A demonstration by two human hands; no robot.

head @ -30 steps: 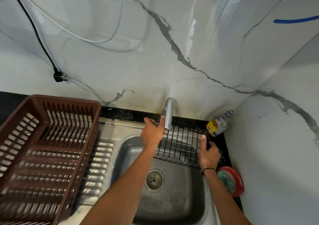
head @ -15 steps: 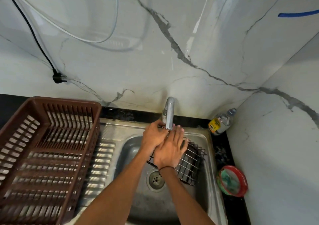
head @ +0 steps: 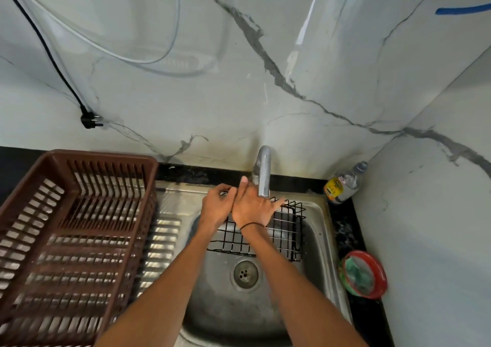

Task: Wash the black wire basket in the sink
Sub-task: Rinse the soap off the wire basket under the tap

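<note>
Hands first: your left hand [head: 216,209] has its fingers curled round the far left rim of the black wire basket [head: 281,233], gripping it. Your right hand [head: 252,207] lies flat on top w/ fingers straight and spread, pressing on the far edge, thumb up next to the left hand. Right wrist has a thin black band on it.

Basket sits in the far half of the stainless steel sink [head: 322,229], tilted a bit, right under the chrome tap spout [head: 263,171], just beyond the round drain [head: 245,272]. Can't tell if water's running tbh.

Left of the sink there's a brown slotted plastic dish rack [head: 66,240] on the drainboard. Far right corner has a clear plastic bottle w/ yellow label [head: 342,184]; nearer on the right, a red-rimmed round tub w/ green stuff [head: 364,275] on the black counter. A black plug [head: 90,120] hangs against the marble wall.
</note>
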